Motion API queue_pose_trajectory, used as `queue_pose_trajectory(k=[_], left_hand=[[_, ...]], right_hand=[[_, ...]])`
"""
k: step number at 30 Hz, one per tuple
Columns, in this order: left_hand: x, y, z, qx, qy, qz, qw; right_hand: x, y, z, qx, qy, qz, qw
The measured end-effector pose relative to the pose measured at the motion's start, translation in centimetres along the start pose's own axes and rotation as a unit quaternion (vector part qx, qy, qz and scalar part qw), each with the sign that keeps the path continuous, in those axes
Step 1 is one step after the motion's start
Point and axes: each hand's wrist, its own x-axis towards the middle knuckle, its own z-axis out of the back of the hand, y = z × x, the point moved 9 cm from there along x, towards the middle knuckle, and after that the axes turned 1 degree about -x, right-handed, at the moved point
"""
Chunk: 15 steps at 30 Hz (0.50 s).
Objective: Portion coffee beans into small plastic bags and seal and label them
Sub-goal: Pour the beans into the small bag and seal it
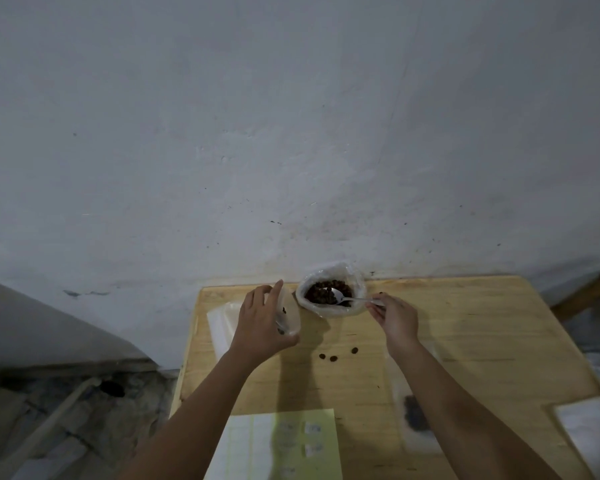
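A large clear bag of coffee beans (329, 289) stands open at the table's far edge, against the wall. My right hand (394, 317) pinches the handle of a metal spoon (349, 300), whose bowl lies in the beans. My left hand (262, 322) grips a small clear plastic bag (288, 311) just left of the big bag; a few beans show inside it. Three loose beans (333, 357) lie on the wood between my hands.
The wooden table (465, 334) butts against a grey wall. A stack of empty plastic bags (222, 327) lies at the left. A yellow-green label sheet (284, 445) sits at the near edge. A filled bag (414, 415) lies under my right forearm, white packets (589, 431) at the right.
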Motion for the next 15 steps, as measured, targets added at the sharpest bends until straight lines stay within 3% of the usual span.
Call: queue_pose_trajectory(k=[12,15], left_hand=[[1.2,-3.8,-1.8,-0.016,0.018,-0.021,1.0],[1.3,-4.7,-1.9,-0.022,0.018,-0.031,0.999]], right_hand=[[-3.9,6.0,-0.7,-0.098,0.118,0.139,0.978],[-4.5,6.9,-0.2,-0.123,0.105,0.192,0.968]])
